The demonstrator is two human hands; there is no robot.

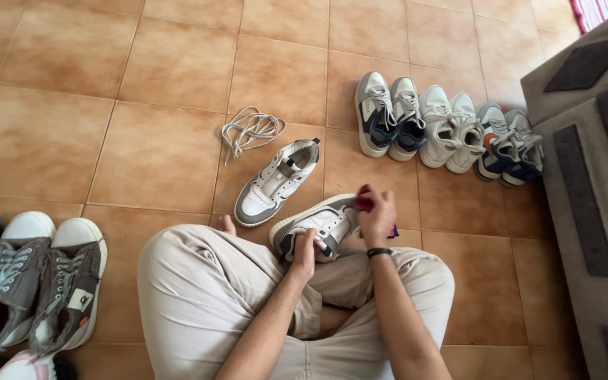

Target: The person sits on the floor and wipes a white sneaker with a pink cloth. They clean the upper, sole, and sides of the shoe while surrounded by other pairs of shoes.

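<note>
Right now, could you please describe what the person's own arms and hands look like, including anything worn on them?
Both forearms are bare, with no sleeves in view and no gloves. The right hand has a thin black band around its wrist. The left hand and its wrist carry nothing: no watch, ring or band shows.

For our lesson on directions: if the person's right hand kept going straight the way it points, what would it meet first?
The right hand points up and away over the held sneaker. Beyond it lies bare floor tile, then probably the dark-blue shoe pair; depth is unclear.
</note>
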